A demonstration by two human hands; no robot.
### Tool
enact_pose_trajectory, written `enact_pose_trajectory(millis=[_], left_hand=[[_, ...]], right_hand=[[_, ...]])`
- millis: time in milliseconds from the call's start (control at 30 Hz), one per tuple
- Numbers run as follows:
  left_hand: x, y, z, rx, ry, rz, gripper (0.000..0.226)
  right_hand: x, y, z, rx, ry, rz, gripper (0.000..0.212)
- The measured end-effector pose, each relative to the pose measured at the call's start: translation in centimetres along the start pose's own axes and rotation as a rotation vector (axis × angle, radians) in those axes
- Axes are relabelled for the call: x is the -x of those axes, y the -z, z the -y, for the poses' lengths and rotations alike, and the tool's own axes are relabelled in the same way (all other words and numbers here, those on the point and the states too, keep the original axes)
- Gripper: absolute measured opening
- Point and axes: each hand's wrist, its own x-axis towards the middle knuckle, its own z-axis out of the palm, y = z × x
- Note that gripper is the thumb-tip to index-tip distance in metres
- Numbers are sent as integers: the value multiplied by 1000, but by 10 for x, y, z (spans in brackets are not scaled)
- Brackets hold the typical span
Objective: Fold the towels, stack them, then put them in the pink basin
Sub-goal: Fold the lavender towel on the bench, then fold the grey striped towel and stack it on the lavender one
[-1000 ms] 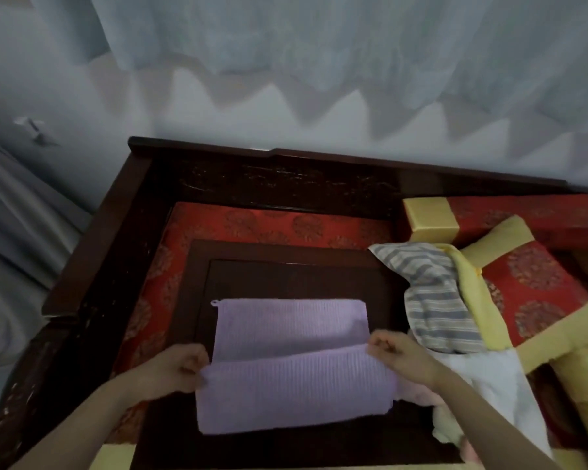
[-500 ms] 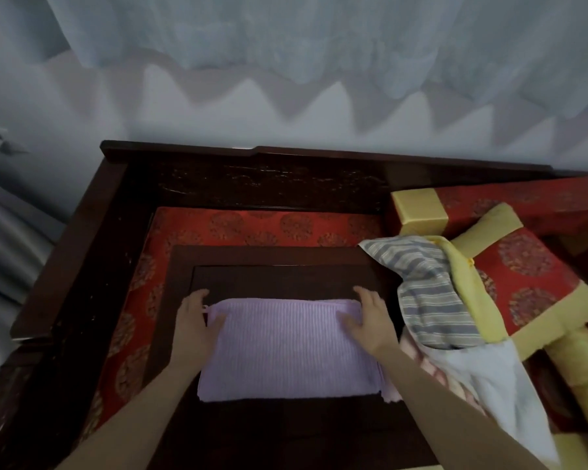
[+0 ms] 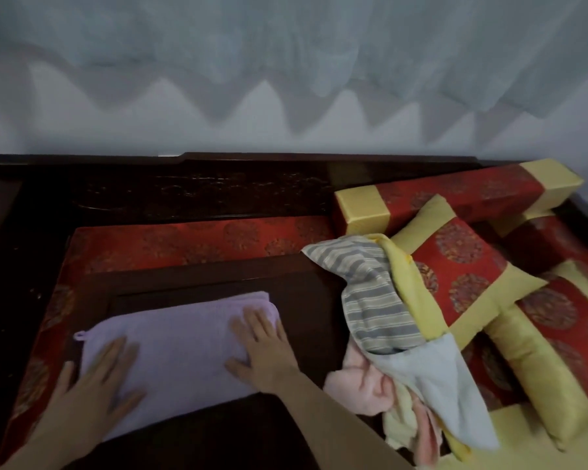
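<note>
A lilac towel (image 3: pixel 180 354), folded in half, lies flat on the dark wooden tabletop (image 3: pixel 302 300). My left hand (image 3: pixel 95 385) presses flat on its near left part, fingers spread. My right hand (image 3: pixel 262 347) lies flat on its right end. To the right sits a loose heap of unfolded towels: a grey-striped one (image 3: pixel 370 300), a yellow one (image 3: pixel 404 286), a white one (image 3: pixel 435 385) and a pink one (image 3: pixel 357 385). No pink basin is in view.
The low table rests on a red patterned cushion (image 3: pixel 190 242) inside a dark wooden frame (image 3: pixel 184 184). Red and gold pillows (image 3: pixel 462 266) and a bolster (image 3: pixel 455 195) crowd the right side. A pale curtain hangs behind.
The near half of the lilac towel was folded over onto the far half. Both hands then moved from its far corners to lie flat on top, and my view shifted left.
</note>
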Motion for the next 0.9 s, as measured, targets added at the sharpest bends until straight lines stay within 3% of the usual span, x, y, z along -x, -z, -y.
enact_pose_trajectory(millis=[100, 167, 233, 300, 433, 500, 567, 667, 767, 900], left_hand=[[-10, 17, -23, 73, 84, -56, 80], [-15, 30, -69, 255, 111, -177, 68], [-19, 44, -132, 496, 132, -177, 60], [-27, 51, -192, 739, 133, -53, 56], [-69, 70, -310, 1225, 249, 212, 31], [-87, 73, -356, 1374, 339, 341, 30], [-98, 75, -393, 1512, 402, 481, 29], [-109, 66, -416, 1557, 466, 487, 65], [-105, 85, -428, 1589, 494, 472, 21], [-100, 112, -416, 1544, 421, 253, 20]], right_hand=[[0, 28, 1, -75, 1, -22, 73], [17, 53, -9, -214, -18, -181, 66], [51, 83, -36, -312, -72, -388, 53], [91, 103, -72, -302, -169, -527, 43], [143, 134, -156, -263, -419, -646, 22], [148, 140, -193, -251, -541, -633, 19], [148, 141, -217, -300, -590, -553, 30], [142, 135, -226, -255, -549, -361, 51], [137, 133, -226, -61, -531, -238, 54], [133, 129, -224, 26, -545, -176, 55]])
